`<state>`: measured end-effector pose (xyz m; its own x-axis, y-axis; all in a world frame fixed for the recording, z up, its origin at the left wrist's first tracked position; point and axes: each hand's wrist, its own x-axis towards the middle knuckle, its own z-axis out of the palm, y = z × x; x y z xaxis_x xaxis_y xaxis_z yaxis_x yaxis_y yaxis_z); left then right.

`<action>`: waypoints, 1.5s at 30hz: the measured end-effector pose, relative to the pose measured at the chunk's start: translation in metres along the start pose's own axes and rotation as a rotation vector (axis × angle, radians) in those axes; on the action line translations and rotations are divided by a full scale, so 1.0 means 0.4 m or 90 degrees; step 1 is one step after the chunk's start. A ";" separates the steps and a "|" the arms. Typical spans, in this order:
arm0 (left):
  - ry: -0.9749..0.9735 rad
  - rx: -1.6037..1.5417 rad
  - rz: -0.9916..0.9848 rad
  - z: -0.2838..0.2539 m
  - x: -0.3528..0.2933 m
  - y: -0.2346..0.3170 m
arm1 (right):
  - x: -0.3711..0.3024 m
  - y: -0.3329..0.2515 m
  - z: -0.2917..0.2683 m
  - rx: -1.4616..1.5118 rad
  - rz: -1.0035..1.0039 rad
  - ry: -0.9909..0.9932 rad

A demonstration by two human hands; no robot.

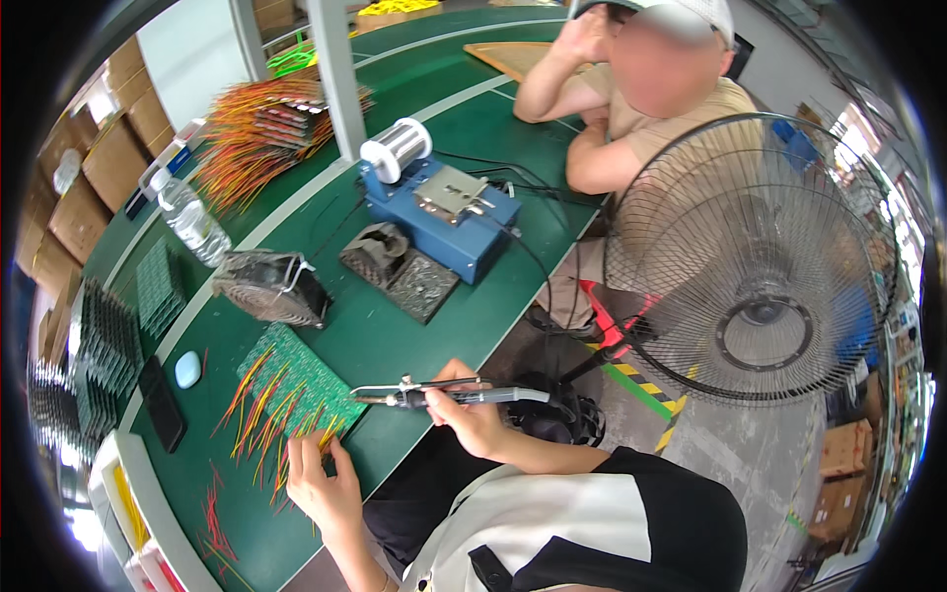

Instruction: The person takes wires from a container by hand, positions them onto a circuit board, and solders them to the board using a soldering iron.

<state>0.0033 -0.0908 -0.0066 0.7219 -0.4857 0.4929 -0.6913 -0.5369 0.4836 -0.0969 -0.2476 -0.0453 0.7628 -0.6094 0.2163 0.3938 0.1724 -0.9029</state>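
My right hand (468,414) is closed round a soldering iron (503,396) that has a thin feed tube running along it. The iron's tip points left, at the near right edge of a green circuit board panel (314,369). Rows of red and yellow wires (264,397) stick out from the panel's left side and lie across it. At the panel's near corner my left hand (322,481) pinches a yellow wire (331,431), its fingertips close to the board. The exact contact between iron tip and board is too small to make out.
Beyond the panel stand a small black fan (273,287), a blue solder feeder (434,217) with a solder reel (397,150), and an iron stand (378,255). A bottle (192,219), phone (161,403) and stacked boards (102,340) lie left. A large fan (755,261) and a seated person (631,118) are right.
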 end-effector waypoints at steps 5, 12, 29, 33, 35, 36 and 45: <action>-0.033 0.003 0.051 0.025 0.006 -0.017 | 0.010 -0.015 -0.015 0.014 -0.006 0.031; -0.036 0.048 0.042 0.032 0.012 -0.021 | 0.028 -0.019 -0.001 0.033 0.007 0.039; -0.083 0.089 0.054 -0.021 -0.022 -0.009 | 0.044 -0.019 -0.008 0.032 -0.001 0.093; -0.064 0.125 0.073 -0.014 -0.054 -0.009 | 0.039 -0.011 -0.021 -0.004 -0.024 0.128; -0.065 0.129 0.042 -0.019 -0.058 -0.015 | 0.050 -0.005 -0.017 -0.017 -0.042 0.113; -0.077 0.114 0.018 -0.023 -0.058 -0.011 | 0.050 -0.011 -0.022 -0.029 -0.043 0.097; -0.056 0.161 -0.011 -0.018 -0.010 -0.075 | 0.066 0.003 0.040 -0.010 -0.030 0.044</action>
<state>0.0212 -0.0678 -0.0180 0.7411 -0.5267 0.4165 -0.6573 -0.6957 0.2898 -0.0682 -0.2512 -0.0347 0.7065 -0.6682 0.2332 0.4203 0.1310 -0.8979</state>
